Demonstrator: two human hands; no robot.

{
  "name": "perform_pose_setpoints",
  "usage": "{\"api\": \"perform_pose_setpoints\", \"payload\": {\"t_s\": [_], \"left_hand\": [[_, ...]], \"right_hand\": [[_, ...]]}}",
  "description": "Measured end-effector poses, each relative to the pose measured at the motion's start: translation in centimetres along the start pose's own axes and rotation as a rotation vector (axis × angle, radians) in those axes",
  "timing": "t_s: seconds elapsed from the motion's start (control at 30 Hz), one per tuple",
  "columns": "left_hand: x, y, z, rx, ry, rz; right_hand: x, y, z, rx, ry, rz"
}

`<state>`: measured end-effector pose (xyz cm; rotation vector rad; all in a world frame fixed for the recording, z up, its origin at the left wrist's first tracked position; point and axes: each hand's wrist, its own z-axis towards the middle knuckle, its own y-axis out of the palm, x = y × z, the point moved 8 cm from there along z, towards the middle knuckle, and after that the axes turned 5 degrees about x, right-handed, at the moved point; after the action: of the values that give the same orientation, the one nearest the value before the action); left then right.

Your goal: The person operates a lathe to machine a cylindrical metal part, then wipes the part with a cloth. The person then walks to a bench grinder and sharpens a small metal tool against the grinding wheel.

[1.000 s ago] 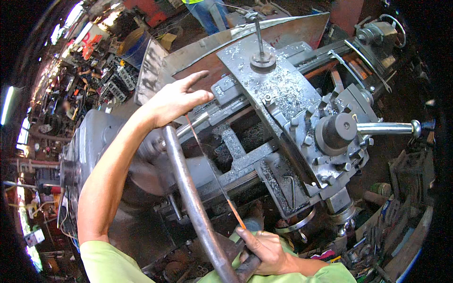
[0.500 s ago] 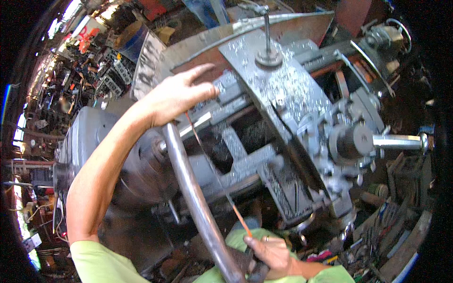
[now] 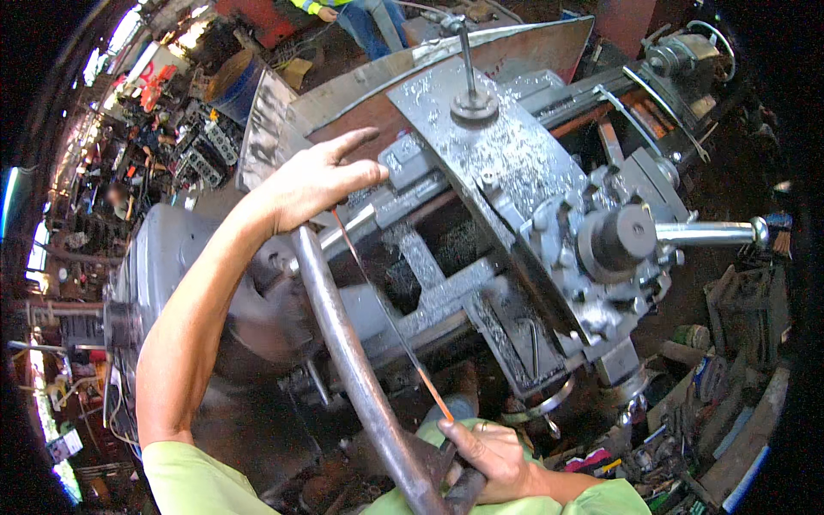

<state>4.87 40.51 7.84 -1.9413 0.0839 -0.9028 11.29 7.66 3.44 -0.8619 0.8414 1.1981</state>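
A hacksaw with a bent grey tube frame slants across the middle. Its thin blade has orange ends. At the lower end, my right hand is closed round the handle, thumb near the blade's orange end. My left hand lies over the far end of the frame, index finger and thumb stretched apart; its other fingers are hidden. Beneath the saw is a metal lathe, its round chuck at the left. A carriage plate covered in metal chips lies to the right of my left hand.
The tool post with its long bright lever stands at the right. A blue drum and metal parts are at the far left. Someone in jeans is behind the lathe. Tools and wooden pieces lie at the lower right.
The lathe has shifted slightly left in view, and more of the person at the back shows. Both hands keep nearly the same places on the hacksaw.
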Motion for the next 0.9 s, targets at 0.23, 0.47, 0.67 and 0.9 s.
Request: {"api": "perform_pose_setpoints", "payload": {"t_s": [0.23, 0.47, 0.67, 0.9], "left_hand": [[1.6, 1.2, -2.1, 0.027, 0.048, 0.0], [-0.2, 0.1, 0.2, 0.029, 0.034, 0.016], [-1.4, -1.5, 2.0, 0.019, 0.043, 0.018], [-1.2, -1.2, 1.1, 0.029, -0.042, 0.032]], "right_hand": [[-1.3, -0.8, -1.8, -0.028, 0.011, -0.033], [0.0, -0.4, 0.5, -0.021, 0.002, -0.031], [1.0, 0.3, 2.9, -0.027, -0.034, -0.015], [0.7, 0.4, 1.5, -0.018, 0.006, -0.011]]}}
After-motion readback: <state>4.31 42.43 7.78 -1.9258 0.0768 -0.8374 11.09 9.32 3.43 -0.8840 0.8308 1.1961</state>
